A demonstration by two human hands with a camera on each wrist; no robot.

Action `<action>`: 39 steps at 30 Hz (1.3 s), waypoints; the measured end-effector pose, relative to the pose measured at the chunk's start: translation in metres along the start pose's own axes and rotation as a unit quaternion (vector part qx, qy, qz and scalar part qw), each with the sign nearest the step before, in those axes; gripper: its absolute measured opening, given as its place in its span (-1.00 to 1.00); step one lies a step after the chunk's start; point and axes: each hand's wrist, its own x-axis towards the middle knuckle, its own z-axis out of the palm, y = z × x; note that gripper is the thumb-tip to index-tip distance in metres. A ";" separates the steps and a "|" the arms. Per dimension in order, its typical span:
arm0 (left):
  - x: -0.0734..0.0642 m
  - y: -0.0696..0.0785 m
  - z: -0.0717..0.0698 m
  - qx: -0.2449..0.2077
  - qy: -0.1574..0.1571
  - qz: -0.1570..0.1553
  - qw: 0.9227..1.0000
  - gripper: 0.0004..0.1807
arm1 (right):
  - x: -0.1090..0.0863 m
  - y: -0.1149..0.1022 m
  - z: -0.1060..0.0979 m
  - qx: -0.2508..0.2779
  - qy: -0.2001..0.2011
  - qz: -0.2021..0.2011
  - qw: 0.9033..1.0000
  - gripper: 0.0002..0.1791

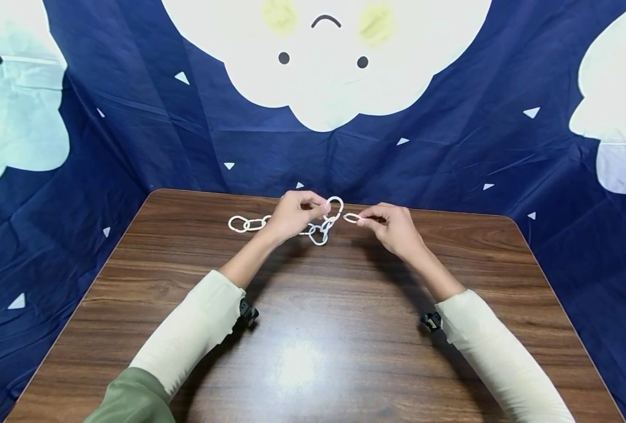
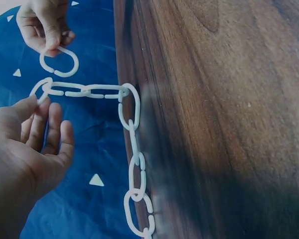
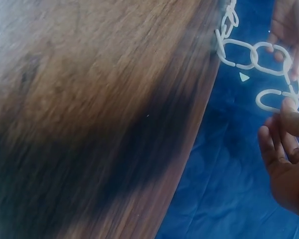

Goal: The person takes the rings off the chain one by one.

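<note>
Near twelve o'clock on the glossy wood-grain worktop (image 1: 345,282), smooth white oval-linked chain (image 2: 134,144), left hand (image 1: 294,214) with fingers pinching its end link (image 1: 342,205), right hand (image 1: 394,228) toward three o'clock, fingers pinching a separate split link (image 2: 76,67), navy cloud-print cloth (image 1: 313,158) beyond.

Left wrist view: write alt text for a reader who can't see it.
The left hand pinches the end link of a white chain, while the right hand holds a separate white link just above it in the picture. The chain runs across to a wooden table and down along its edge, with blue cloth behind the hands.
</note>
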 end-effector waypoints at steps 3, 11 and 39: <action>-0.001 0.000 0.000 -0.002 -0.002 -0.002 1.000 -0.81 | -0.002 0.003 -0.001 -0.003 -0.002 0.004 1.000 -0.89; -0.002 0.001 -0.001 -0.010 0.000 -0.002 1.000 -0.84 | -0.011 0.009 -0.006 -0.022 -0.018 0.030 0.999 -0.85; -0.002 0.002 -0.001 -0.018 0.007 0.019 1.000 -0.85 | -0.041 0.059 -0.033 0.026 -0.046 0.199 0.979 -0.74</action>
